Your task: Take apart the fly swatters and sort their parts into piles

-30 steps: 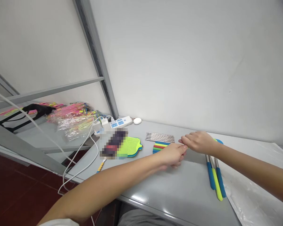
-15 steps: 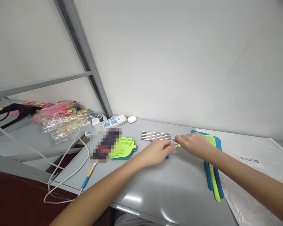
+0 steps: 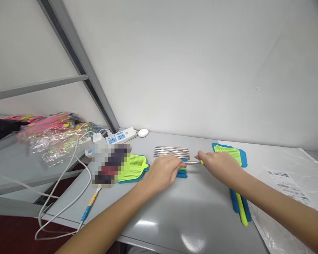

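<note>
While left hand (image 3: pixel 164 170) and right hand (image 3: pixel 220 164) pinch a lime-ended metal rod (image 3: pixel 193 162), the white label (image 3: pixel 289 185) is illegible

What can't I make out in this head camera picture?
In the head view:
Silver metal rod: left end hidden by left hand.
Blue and green tubular grips: left ends behind that hand.
White rectangular label: print too small.
Dark rectangular object: blurred into blocks.
Irregular black item: cut off by left edge.

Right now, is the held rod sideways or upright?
Sideways: the rod stretches from the left fingers across to the right fingers, its shiny middle showing between them.
</note>
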### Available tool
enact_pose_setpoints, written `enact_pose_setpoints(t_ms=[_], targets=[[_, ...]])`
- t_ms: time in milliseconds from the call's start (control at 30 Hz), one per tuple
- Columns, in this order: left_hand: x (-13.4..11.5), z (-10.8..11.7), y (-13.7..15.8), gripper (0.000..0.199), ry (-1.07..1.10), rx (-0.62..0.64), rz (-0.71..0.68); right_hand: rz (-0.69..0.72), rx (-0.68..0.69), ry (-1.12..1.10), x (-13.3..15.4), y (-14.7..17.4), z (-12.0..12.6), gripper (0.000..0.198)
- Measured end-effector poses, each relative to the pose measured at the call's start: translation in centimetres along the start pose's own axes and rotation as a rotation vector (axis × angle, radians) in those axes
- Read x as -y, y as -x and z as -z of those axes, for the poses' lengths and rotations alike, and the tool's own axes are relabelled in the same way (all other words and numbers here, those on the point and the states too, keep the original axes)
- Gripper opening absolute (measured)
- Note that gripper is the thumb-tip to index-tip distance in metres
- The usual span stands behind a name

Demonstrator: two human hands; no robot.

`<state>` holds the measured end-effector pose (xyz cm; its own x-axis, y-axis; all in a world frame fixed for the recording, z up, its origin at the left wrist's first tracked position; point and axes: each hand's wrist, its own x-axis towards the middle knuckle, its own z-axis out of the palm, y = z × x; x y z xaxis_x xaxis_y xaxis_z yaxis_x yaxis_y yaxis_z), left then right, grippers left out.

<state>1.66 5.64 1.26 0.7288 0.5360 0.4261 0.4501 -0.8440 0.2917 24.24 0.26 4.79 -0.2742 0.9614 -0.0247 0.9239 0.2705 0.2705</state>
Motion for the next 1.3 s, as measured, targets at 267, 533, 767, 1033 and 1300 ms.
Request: enact_pose_setpoints(t_ms=[267,533,767,1033,1300], targets=[[-2.6,0.0,-1.3,0.025,-0.431,-0.004,-0.042,-0.092,0.075,-0.091,0.8,-0.4,0.3,0.018],[-3.4,-1.8,-3.5,0.026,-0.324,0.253,-0.092,0.019,0.171,-0.253,0.1,-1.1,0.6,0.027],[-3.6,-0.7,-2.2,0.017,-0.058,0.416,0.025,0.022,0.099,-0.071,1.7,0.1,-0.7,0.014],[-4.2,1.3,-1.5,0.034,0.53,0.551,0.273,0.225,-0.119,0.093,1.1,1.0,-0.8,0.017],[-5.5,0.9,-0.5,0.031,1.635,0.736,0.685,0.55,-0.693,0.245,-1.2,-0.5,-0.9,0.016]])
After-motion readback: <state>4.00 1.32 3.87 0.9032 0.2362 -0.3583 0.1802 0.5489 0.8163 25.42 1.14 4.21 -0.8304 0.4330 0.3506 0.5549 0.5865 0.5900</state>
